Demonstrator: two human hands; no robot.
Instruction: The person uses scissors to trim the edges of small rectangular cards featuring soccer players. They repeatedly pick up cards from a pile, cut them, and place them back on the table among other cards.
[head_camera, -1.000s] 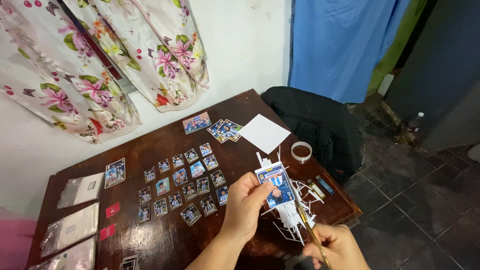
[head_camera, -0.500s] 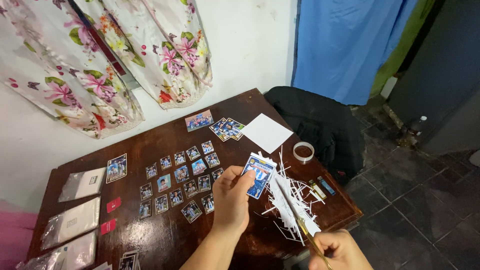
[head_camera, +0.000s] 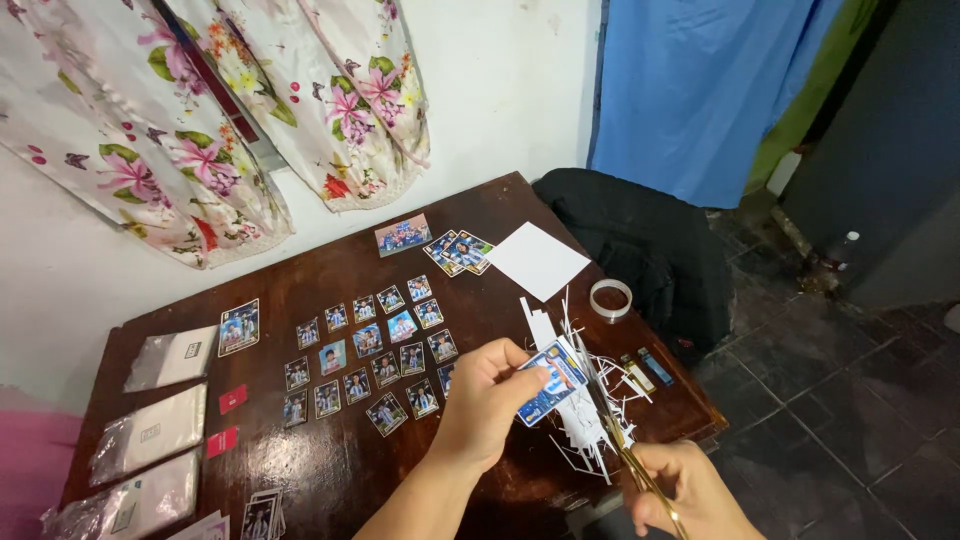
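Note:
My left hand (head_camera: 487, 403) pinches a small blue and white picture card (head_camera: 550, 383) over the near right part of the dark wooden table (head_camera: 330, 470). My right hand (head_camera: 685, 490) grips a pair of gold-handled scissors (head_camera: 622, 440), whose blades reach up along the card's right edge. Under the card lies a heap of thin white paper strips (head_camera: 590, 420). Several small cut picture cards (head_camera: 370, 360) lie in rows to the left of my left hand.
A white paper sheet (head_camera: 538, 260), a tape roll (head_camera: 610, 298) and a few larger cards (head_camera: 458, 250) lie at the far right. Clear plastic packets (head_camera: 150, 430) line the left edge. A black chair (head_camera: 650, 250) stands right of the table; floral cloth (head_camera: 200, 110) hangs behind.
My left hand has lowered and turned the card towards the scissors. My right hand has come up so the blades meet the card's right edge.

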